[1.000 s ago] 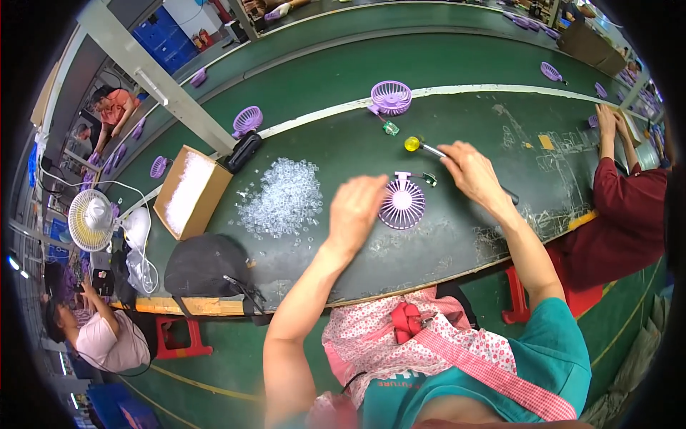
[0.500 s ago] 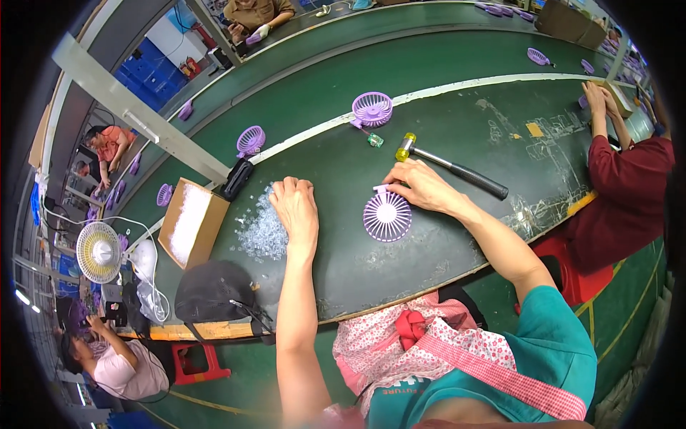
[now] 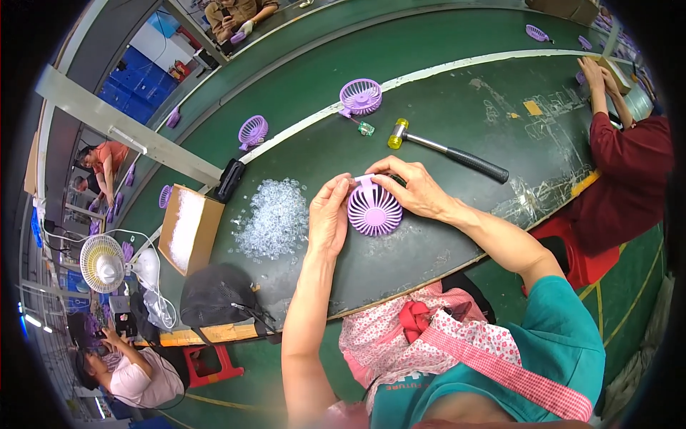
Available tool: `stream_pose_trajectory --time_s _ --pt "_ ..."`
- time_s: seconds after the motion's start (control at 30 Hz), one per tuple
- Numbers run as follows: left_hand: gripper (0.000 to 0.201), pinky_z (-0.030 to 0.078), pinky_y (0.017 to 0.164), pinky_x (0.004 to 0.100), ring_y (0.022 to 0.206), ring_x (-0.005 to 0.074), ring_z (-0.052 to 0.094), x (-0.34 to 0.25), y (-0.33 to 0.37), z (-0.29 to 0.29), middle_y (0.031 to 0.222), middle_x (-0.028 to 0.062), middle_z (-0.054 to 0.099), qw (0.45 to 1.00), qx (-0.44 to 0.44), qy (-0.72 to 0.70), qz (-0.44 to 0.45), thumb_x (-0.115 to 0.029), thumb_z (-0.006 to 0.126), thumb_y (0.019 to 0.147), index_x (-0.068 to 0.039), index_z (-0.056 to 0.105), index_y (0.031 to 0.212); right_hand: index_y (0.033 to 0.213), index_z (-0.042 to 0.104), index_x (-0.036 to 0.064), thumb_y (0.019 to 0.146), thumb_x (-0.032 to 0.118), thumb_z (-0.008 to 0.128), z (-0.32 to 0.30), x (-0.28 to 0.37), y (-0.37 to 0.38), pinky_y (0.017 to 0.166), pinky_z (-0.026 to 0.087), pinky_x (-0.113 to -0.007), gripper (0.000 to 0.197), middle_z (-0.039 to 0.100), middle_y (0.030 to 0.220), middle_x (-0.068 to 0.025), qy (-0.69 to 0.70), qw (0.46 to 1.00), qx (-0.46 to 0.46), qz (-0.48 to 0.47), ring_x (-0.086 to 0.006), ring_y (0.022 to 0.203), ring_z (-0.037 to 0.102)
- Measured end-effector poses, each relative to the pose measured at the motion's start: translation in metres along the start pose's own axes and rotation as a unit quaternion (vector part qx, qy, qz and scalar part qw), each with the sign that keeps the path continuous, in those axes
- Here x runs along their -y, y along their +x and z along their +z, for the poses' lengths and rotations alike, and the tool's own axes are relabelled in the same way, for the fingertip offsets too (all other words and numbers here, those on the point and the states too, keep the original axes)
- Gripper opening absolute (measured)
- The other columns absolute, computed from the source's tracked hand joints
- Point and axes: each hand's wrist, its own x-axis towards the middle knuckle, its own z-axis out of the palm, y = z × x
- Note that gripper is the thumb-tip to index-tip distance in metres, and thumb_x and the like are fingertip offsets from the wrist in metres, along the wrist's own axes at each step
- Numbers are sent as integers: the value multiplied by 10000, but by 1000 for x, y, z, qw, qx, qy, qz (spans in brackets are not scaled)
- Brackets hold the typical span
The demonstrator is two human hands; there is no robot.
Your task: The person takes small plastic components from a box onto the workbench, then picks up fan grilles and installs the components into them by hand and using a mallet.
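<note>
Over the dark green worktop, my right hand point(image 3: 416, 189) grips the short neck of a round purple slatted fan housing point(image 3: 375, 216) between thumb and fingers. My left hand point(image 3: 329, 218) meets it at the neck, thumb and fingertips pinched together. Whatever sits in that pinch is too small or hidden to make out. To the left of my left hand spreads a pile of small clear plastic pieces point(image 3: 271, 220). A hammer point(image 3: 457, 154) with a yellow-faced head and black grip lies beyond my right hand.
A second purple housing point(image 3: 361, 96) with a small green circuit board point(image 3: 366, 129) rests beyond my hands; another housing point(image 3: 253, 131) stands farther left. An open cardboard box point(image 3: 204, 239) of clear pieces, a black bag point(image 3: 216, 294) and a white fan point(image 3: 102, 263) occupy the left. A co-worker in maroon point(image 3: 629, 179) sits right.
My left hand has left the pile of clear pieces and moved right to the housing's neck. The housing is tilted differently and has shifted slightly left in my right hand.
</note>
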Motion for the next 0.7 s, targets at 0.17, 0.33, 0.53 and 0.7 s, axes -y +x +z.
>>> stream_pose_trajectory --time_s 0.17,0.33,0.53,0.7 --pt "259 500 907 274 949 147 632 0 -2 3 1021 87 692 1000 -22 8 -2 -113 696 921 16 661 1144 1088 617 -20 960 101 595 0 2 -1 765 555 -370 177 704 981 -169 -10 1000 1 -23 -299 893 709" --pt "281 505 910 266 985 131 637 1 -4 7 1078 85 694 998 -40 55 9 -107 699 918 25 671 1165 1067 617 -15 957 102 592 4 1 -1 732 558 -390 162 706 942 -177 -21 1000 -6 -1 -334 862 708" --pt "274 502 918 260 1003 123 643 1 -11 15 1082 77 701 960 -17 254 115 -47 665 930 2 679 1199 1044 616 -1 955 105 590 3 3 -3 704 554 -397 140 704 910 -176 -72 997 -36 -7 -339 838 705" --pt "196 511 872 236 949 108 652 5 -8 13 1035 82 705 967 -2 222 122 -32 678 919 8 693 1111 1060 619 -5 948 101 607 -2 -4 -2 705 550 -372 154 702 930 -151 -39 999 -7 -30 -309 833 705"
